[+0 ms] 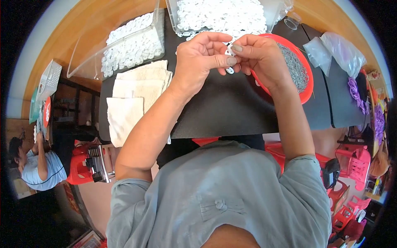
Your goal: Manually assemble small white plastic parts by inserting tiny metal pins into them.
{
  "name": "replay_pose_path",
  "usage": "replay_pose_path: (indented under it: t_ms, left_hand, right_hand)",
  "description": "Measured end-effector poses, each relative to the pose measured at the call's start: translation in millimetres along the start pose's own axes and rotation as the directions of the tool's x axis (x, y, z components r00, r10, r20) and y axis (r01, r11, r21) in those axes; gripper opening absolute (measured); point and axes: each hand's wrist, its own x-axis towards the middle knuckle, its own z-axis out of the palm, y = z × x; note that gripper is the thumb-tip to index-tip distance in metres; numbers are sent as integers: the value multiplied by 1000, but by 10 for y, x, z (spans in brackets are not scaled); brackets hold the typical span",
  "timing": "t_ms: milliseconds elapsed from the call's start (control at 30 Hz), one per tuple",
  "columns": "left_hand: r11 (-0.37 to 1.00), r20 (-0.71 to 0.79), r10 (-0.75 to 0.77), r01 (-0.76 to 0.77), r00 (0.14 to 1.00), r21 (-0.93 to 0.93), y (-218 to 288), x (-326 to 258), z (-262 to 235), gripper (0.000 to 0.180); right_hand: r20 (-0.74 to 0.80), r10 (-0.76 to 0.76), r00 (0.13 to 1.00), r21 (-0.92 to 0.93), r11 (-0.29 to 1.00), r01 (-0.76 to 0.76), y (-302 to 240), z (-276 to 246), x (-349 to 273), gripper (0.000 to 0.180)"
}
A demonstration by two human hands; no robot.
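Observation:
My left hand [197, 60] and my right hand [264, 58] meet above the black table, fingertips almost touching. Between the thumb and fingers of the left is a small white oval plastic piece [230, 70] with dark holes, its lower end sticking out. The right thumb and forefinger pinch another small white plastic piece [229, 52] just above it; whether the two are joined I cannot tell. Under my right hand and wrist stands a red basin [307, 66] filled with small grey metal wire parts [295, 68], partly hidden by the hand.
A clear bin [132, 43] of white pieces stands at the far left, another bin [219, 14] at the back. Cream cloths [126, 109] lie on the black table [231, 109]. Plastic bags [341, 49] sit at right. Another person [41, 167] works at far left.

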Motion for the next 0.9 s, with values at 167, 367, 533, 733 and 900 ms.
replay_pose_path:
  t_ms: [167, 367, 533, 733, 900]
  left_hand:
    - [999, 31, -6, 5, 999, 49, 32, -9, 13, 28]
    - [999, 26, 24, -25, 999, 35, 22, -8, 3, 25]
    - [991, 33, 47, -51, 998, 125, 40, -27, 19, 27]
    - [991, 36, 82, -85, 996, 103, 35, -36, 11, 27]
    - [997, -7, 52, -51, 999, 57, 36, -31, 32, 27]
  right_hand:
    - [57, 16, 998, -33, 999, -14, -33, -28, -26, 17]
    - [82, 47, 996, -11, 999, -46, -60, -31, -42, 19]
    - [96, 47, 994, -22, 999, -45, -74, -28, -52, 19]
    - [106, 47, 993, 5, 999, -48, -79, -11, -70, 18]
    - [26, -66, 998, -162, 984, 69, -66, 6, -80, 17]
